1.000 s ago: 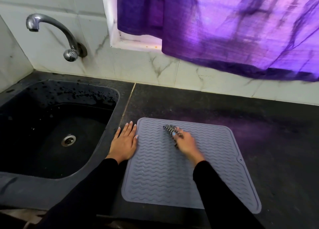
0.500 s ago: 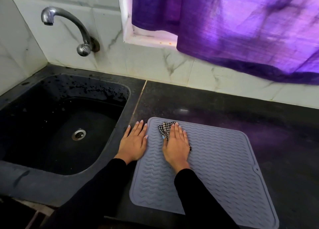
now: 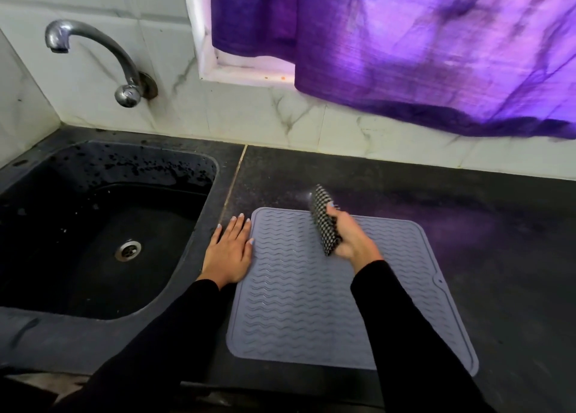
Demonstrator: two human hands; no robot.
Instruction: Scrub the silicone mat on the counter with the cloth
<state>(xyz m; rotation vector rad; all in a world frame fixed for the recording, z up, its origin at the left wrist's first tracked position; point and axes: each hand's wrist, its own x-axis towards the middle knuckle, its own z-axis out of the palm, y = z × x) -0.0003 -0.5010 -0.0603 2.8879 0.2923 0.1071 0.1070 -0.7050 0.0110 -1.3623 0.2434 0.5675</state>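
A grey silicone mat (image 3: 311, 313) with a wavy ribbed pattern lies flat on the dark counter (image 3: 498, 256). My right hand (image 3: 352, 238) grips a bunched black-and-white checked cloth (image 3: 324, 222) near the mat's far edge, turned on its side with the cloth sticking up and away. My left hand (image 3: 229, 252) lies flat with straight fingers at the mat's left edge, its thumb on the mat and the rest on the counter.
A black sink (image 3: 93, 232) with a metal drain and water drops sits left of the mat. A chrome tap (image 3: 121, 66) juts from the marble wall above it. A purple curtain (image 3: 420, 48) hangs over the window at the back right.
My right hand went from pressing the cloth flat at the mat's far left to gripping it bunched, farther right near the far edge. The left hand stayed in place.
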